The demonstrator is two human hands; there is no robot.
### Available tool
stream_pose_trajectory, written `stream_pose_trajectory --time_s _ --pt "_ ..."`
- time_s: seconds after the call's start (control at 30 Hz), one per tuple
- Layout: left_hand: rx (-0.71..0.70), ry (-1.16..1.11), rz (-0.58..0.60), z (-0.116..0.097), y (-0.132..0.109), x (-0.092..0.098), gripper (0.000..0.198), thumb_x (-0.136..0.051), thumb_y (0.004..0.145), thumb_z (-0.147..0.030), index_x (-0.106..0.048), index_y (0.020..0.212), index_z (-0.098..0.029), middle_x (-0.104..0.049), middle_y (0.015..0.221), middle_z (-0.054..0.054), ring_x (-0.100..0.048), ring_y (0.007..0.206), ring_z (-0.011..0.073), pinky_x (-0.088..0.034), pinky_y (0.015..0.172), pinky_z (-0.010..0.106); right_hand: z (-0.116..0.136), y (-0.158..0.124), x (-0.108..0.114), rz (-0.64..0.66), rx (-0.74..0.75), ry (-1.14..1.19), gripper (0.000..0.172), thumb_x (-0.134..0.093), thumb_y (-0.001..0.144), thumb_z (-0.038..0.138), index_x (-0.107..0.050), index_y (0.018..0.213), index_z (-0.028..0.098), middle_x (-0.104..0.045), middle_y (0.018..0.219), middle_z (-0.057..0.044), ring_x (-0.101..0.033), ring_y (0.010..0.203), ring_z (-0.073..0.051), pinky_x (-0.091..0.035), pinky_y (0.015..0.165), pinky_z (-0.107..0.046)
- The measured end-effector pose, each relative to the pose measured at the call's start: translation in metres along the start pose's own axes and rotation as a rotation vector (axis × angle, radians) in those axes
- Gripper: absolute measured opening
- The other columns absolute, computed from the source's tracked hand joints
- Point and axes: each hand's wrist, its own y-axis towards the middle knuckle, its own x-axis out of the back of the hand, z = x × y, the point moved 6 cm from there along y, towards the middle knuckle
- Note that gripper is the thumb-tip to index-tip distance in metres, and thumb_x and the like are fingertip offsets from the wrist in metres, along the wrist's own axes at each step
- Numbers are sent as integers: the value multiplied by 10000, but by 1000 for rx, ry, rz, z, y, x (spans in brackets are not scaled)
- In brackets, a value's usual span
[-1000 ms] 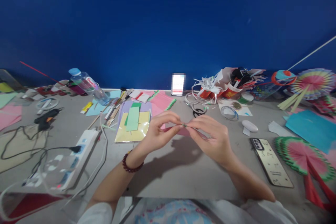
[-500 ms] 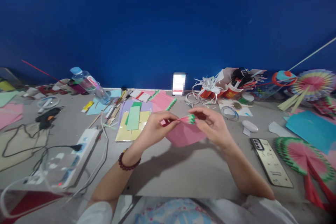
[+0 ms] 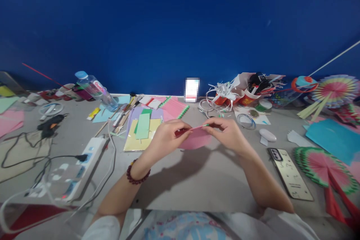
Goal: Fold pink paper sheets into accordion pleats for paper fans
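as the gray table (image 3: 194, 191) lies beneath, your left hand (image 3: 168, 135) and right hand (image 3: 227, 134) hold the pink paper (image 3: 196, 141) up between them; left thumb and fingers pinched closed on one end, right fingertips nearly together at its green edge (image 3: 206, 125).

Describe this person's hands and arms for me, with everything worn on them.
The left hand is ungloved, with a dark red beaded bracelet around its wrist. The right hand is ungloved too, its wrist unadorned. No rings are visible. Whitish sleeves cover the upper arms, leaving both forearms uncovered.
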Motion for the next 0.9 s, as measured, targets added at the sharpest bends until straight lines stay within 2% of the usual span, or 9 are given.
stream_pose_trajectory --time_s 0.17,0.27,0.4,0.5,0.63,0.77,0.9 --pt "41 56 -45 1 -4 15 99 -626 858 -247 -697 817 -192 -702 780 1 -611 691 119 -452 593 226 -20 13 21 -116 -2 157 210 -695 766 398 -721 802 192 -712 780 -41 -626 716 -165 -499 641 -281" --pt "46 35 -133 -2 -6 25 61 -657 823 -239 -686 803 -189 -700 788 4 -617 712 128 -480 642 242 -27 20 32 -152 2 220 227 -733 719 415 -714 778 196 -695 735 -31 -602 666 -151 -489 613 -276" --pt "18 -29 -285 -8 -8 36 32 -666 777 -164 -684 785 -190 -699 790 8 -628 737 137 -507 677 257 -38 26 34 -156 -3 267 266 -740 702 460 -711 784 208 -677 716 -18 -585 652 -143 -471 595 -267" --pt "-15 -107 -361 -11 -10 38 70 -671 760 -127 -692 775 -192 -684 753 2 -624 724 135 -509 659 253 -46 30 26 -94 -2 292 270 -720 727 473 -713 810 216 -694 800 -29 -594 699 -148 -467 611 -266" --pt "-82 -131 -433 -18 -14 35 53 -701 769 -146 -708 787 -195 -666 740 2 -610 694 126 -496 630 250 -53 36 7 46 14 278 225 -693 770 433 -718 823 216 -703 881 -43 -619 833 -175 -485 737 -297" --pt "-220 0 -448 -32 -19 27 35 -691 797 -155 -694 808 -188 -648 737 12 -587 688 129 -468 618 261 -64 40 -15 140 33 203 224 -664 793 420 -736 849 216 -708 916 -49 -631 888 -196 -482 822 -335" --pt "-343 243 -424 -45 -25 15 32 -664 828 -175 -671 800 -186 -654 706 10 -557 655 130 -418 620 279 -72 40 -34 223 62 122 239 -603 840 402 -749 898 221 -718 983 -54 -641 946 -205 -471 876 -345"
